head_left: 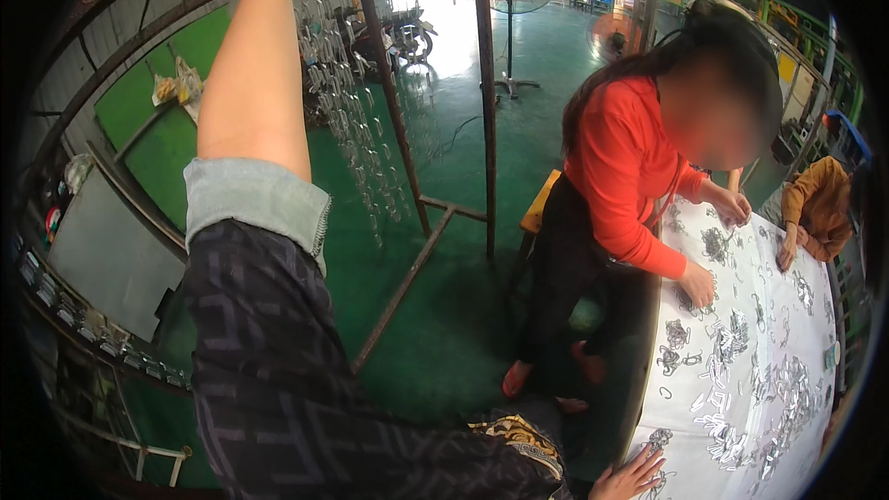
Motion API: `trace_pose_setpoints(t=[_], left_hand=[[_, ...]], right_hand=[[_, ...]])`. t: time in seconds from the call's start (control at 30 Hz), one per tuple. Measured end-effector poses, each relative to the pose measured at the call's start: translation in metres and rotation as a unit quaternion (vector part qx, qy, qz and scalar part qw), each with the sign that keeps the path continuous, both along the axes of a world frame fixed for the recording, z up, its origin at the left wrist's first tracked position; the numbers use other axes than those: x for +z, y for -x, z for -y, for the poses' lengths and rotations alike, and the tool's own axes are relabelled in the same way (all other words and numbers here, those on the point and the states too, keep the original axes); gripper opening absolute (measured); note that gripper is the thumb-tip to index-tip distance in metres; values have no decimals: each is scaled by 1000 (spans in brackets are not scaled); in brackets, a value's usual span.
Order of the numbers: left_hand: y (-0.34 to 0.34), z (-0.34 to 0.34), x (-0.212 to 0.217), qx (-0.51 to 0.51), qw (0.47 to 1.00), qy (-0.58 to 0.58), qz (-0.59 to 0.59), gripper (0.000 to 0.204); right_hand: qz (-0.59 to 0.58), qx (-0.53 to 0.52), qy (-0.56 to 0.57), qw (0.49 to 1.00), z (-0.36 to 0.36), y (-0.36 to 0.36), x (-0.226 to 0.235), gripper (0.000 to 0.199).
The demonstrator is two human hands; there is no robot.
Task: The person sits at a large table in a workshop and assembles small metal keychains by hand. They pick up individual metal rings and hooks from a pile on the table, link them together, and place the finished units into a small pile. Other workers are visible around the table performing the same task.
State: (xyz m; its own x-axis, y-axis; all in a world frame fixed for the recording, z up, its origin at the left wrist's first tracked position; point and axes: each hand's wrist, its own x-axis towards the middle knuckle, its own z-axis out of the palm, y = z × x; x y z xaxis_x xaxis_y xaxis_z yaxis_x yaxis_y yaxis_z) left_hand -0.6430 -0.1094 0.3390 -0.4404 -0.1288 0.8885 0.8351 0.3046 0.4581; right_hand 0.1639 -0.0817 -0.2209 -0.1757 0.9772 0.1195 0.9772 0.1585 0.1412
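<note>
raised arm at a hanging rack, other hand on the sorting table

the green floor [444, 315] fills the middle of the frame, the largest surface in view. across the left half rises the wearer's left arm [255, 250], in a dark patterned sleeve with a pale turned-back cuff, bare forearm running to the top edge; the left hand passes out of the picture at upper centre-left, so the state of its fingers cannot be told. it reaches into the rusty metal rack [482, 83], whose uprights stand at upper centre and whose lower bars slant down toward the middle. from the rack hang strands of small metal pieces [347, 102], shiny and densely threaded, just beside the raised forearm. at lower right lies a table covered in white cloth [815, 315], strewn with heaps of small silvery metal parts [732, 343]. a person in an orange top [620, 167] leans over its upper left edge, both hands among the parts; a second person in a mustard top [820, 204] is at the far right rim. at the bottom edge, lower centre-right, the wearer's right hand [634, 477] rests at the near corner of the table, fingers spread fairly wide and flat, holding nothing, touching a few loose parts on the cloth.
</note>
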Motion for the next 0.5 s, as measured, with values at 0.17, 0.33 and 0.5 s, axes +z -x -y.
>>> trace_pose_setpoints(t=[0.17, 0.33, 0.5], left_hand=[[0, 1, 2, 7, 1000, 4, 4, 17], [-3, 7, 2, 11, 1000, 11, 0, 19], [-5, 8, 1, 16, 1000, 23, 2, 21]], right_hand=[[7, 10, -24, 1000, 0, -1, -2, 77], [34, 13, -29, 999, 2, -1, 0, 74], [44, 18, -20, 999, 0, 2, 5, 72]])
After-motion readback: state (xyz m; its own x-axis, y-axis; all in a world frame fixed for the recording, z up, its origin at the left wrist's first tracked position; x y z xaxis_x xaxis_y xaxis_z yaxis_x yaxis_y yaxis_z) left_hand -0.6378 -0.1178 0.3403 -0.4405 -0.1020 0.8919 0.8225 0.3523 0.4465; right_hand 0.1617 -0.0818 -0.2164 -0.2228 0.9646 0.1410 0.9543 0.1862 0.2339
